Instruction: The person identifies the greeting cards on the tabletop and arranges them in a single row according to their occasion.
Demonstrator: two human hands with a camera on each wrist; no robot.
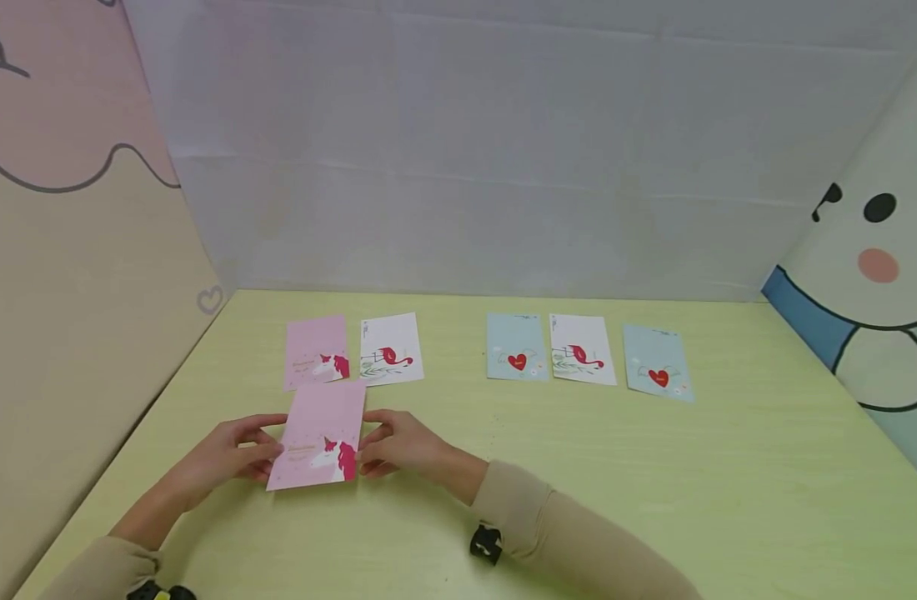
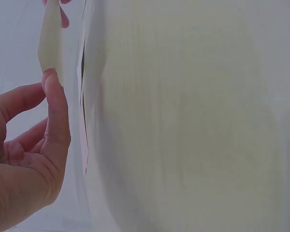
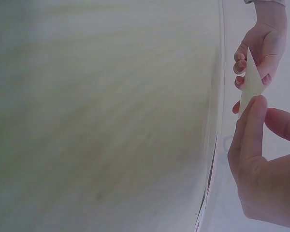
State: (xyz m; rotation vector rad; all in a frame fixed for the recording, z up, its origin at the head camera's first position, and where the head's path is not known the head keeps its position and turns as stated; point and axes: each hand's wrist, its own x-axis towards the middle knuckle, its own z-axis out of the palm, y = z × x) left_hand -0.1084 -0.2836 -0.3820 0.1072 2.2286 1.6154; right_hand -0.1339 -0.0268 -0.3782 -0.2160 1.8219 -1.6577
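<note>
A pink unicorn card [image 1: 319,425] is held above the table between both hands, its printed face turned up toward the head camera. My left hand [image 1: 237,450] pinches its left edge, thumb and fingertips on the border. At the right edge my right hand [image 1: 406,446] pinches it likewise. Both wrist views show the card almost edge-on, a pale sliver [image 2: 50,38] in the left one and a thin wedge [image 3: 251,82] in the right one. Just behind it lies another pink unicorn card [image 1: 316,346], its lower edge close to the held card's top.
Along the back of the pale yellow table [image 1: 616,492] lie a white flamingo card [image 1: 391,337], a blue heart card [image 1: 514,333], a second white flamingo card [image 1: 582,337] and a second blue heart card [image 1: 657,350]. A white sheet [image 1: 473,167] hangs behind; printed panels flank both sides.
</note>
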